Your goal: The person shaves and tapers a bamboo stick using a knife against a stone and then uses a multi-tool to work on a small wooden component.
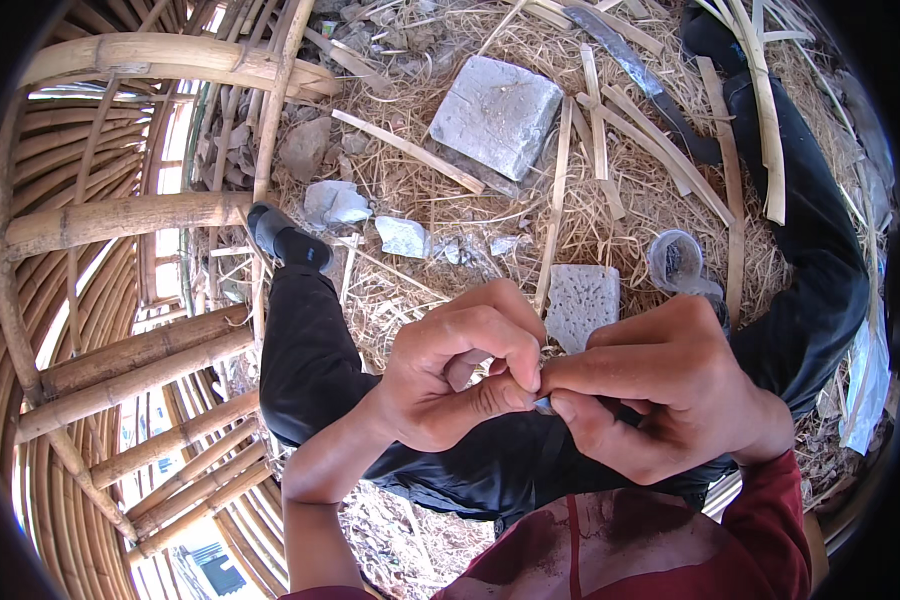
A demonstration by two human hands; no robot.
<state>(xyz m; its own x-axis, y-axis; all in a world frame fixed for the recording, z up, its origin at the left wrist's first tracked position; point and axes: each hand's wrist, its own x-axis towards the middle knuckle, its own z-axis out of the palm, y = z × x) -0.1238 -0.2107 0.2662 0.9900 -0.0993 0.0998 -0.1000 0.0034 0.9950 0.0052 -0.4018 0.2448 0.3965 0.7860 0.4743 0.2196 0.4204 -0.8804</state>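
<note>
My left hand (pixel 465 365) and my right hand (pixel 660 390) meet in front of my lap, fingertip to fingertip. Both are pinched closed, thumb against forefinger. Between the tips a tiny bluish bit shows, too small and too covered by the fingers to name. Just beyond the hands lies a grey block with a pitted surface (pixel 583 300), apart from them. Beside it, near my right hand, a small clear container (pixel 675 260) lies on the straw.
Farther out rest a large pale square block (pixel 497 115), a long blade with a dark handle (pixel 625 62) and several split bamboo strips (pixel 410 150). White stone chunks (pixel 402 237) lie by my left foot. A bamboo slat frame (pixel 130 225) stands along the left; my legs spread either side.
</note>
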